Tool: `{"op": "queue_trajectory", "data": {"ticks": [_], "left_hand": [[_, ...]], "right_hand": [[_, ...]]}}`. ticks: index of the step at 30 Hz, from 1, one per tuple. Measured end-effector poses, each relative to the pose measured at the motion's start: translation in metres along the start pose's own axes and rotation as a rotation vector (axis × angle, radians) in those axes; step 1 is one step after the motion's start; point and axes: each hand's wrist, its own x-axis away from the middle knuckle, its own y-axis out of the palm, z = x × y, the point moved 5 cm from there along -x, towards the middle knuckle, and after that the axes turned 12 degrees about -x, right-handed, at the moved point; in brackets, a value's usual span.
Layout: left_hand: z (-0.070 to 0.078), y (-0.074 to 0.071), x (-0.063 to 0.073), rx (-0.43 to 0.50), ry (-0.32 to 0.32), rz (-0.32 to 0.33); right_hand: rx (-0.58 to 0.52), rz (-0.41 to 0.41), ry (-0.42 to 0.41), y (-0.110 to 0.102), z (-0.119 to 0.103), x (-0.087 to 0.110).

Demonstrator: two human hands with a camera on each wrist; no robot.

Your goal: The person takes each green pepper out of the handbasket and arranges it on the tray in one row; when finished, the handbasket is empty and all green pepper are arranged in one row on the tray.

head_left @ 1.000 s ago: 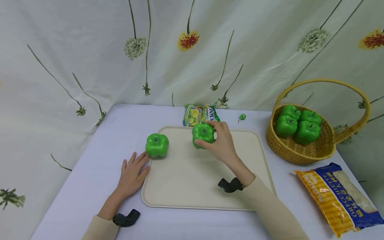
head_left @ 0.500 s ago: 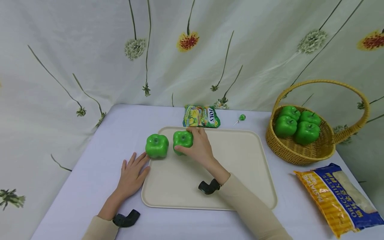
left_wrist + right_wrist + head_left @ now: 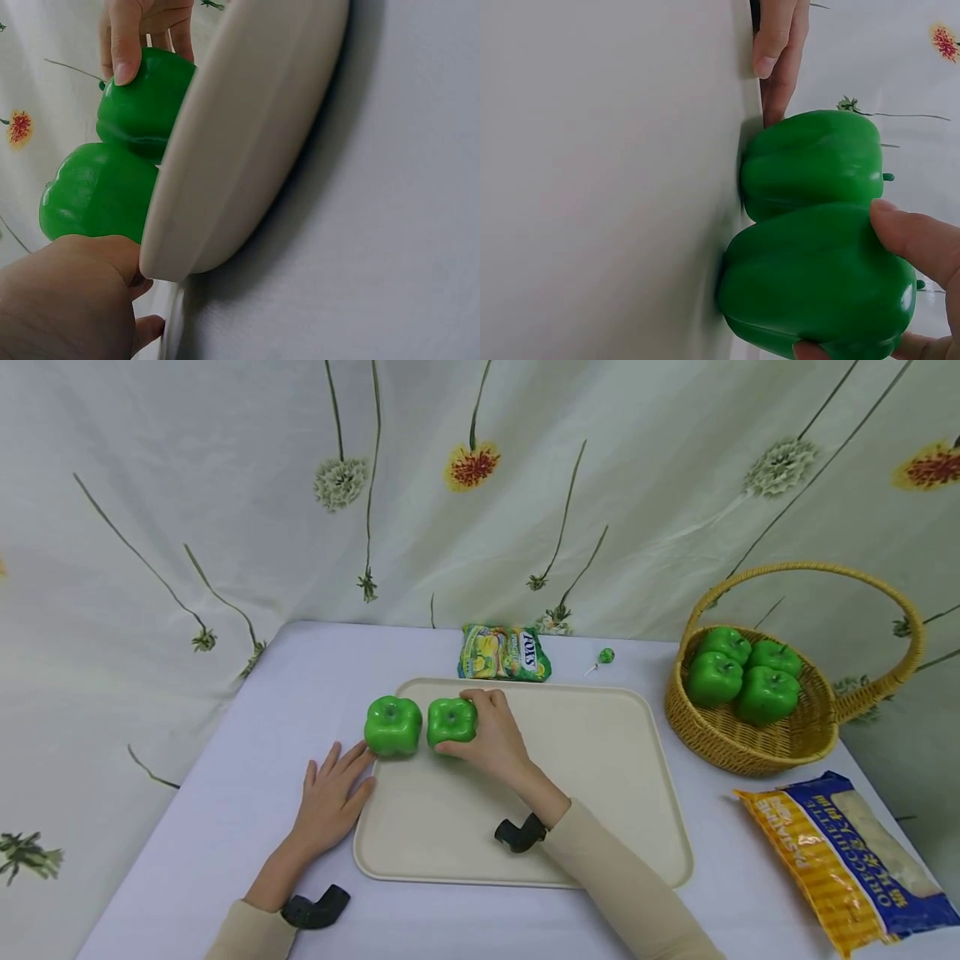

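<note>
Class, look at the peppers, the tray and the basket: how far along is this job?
Done: one pepper stands on the tray. In hand: the right hand grips a second pepper right beside it; the left hand rests flat at the tray's edge. Left: three peppers in the basket.

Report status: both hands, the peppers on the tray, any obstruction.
Right hand grips second pepper on tray, beside first pepper. Left hand flat on table at tray edge. Nothing in the way.
</note>
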Motion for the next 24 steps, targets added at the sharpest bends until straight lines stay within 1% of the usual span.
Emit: {"op": "queue_trajectory", "data": {"ticks": [8,17,24], "left_hand": [[-0.0009,0.0009,-0.0005,-0.005,0.0,-0.005],[-0.0011,0.0011,-0.0006,-0.005,0.003,-0.005],[-0.0014,0.0011,-0.0004,-0.006,-0.001,-0.01]], "right_hand": [[-0.05,-0.016,-0.015,0.0048,0.0008,0.0016],[-0.05,-0.016,-0.037,0.0074,-0.0015,0.003],[-0.026,-0.032,-0.045,0.0042,-0.004,0.0061]]}}
